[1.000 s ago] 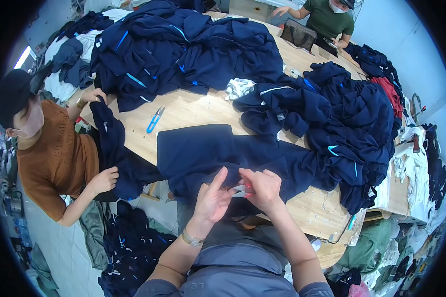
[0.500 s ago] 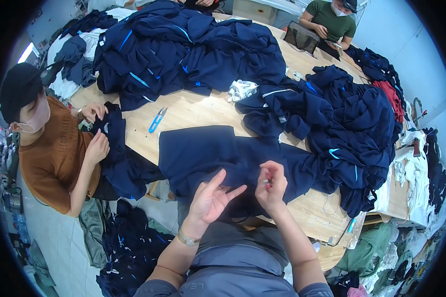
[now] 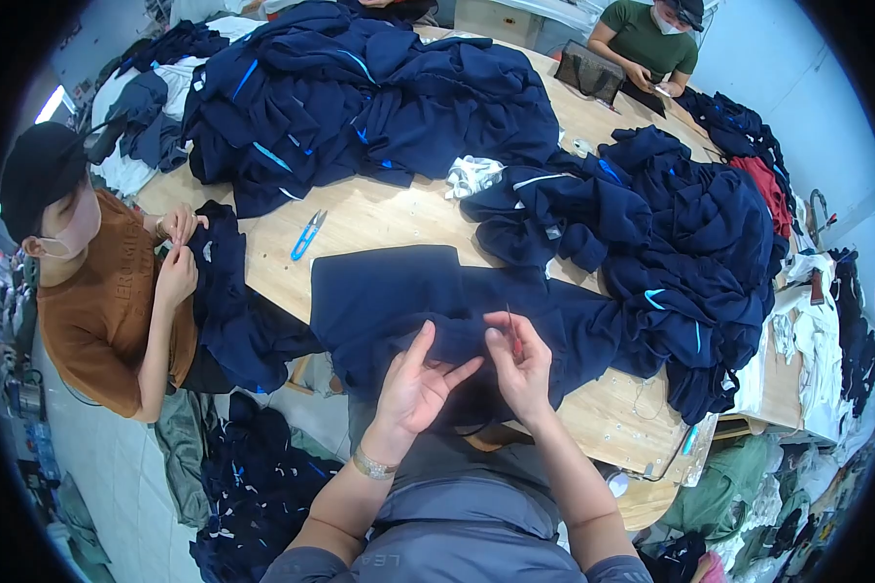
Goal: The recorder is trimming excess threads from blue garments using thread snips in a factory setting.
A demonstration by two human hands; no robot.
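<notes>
A navy blue garment (image 3: 389,287) lies spread on the table edge in front of me, its right part running into a larger heap. Above its near part my left hand (image 3: 418,389) is open, palm turned up, thumb and fingers apart, with nothing visible in it. Just to the right, my right hand (image 3: 521,369) is closed on small red thread snips (image 3: 515,342). Their thin dark tip points up and away from me; the rest is hidden by my fingers. Neither hand plainly grips the cloth.
Blue thread snips (image 3: 308,236) lie on the wooden table (image 3: 389,214). Navy garment heaps (image 3: 360,97) fill the far side and right (image 3: 690,243). A white crumpled cloth (image 3: 474,176) sits between them. A co-worker in brown (image 3: 126,291) handles navy cloth at left; another in green (image 3: 651,49) sits far right.
My right hand has turned and its fingers have opened out somewhat, so the red snips now point up. My left hand stays nearly still. The co-worker at left has brought both hands together.
</notes>
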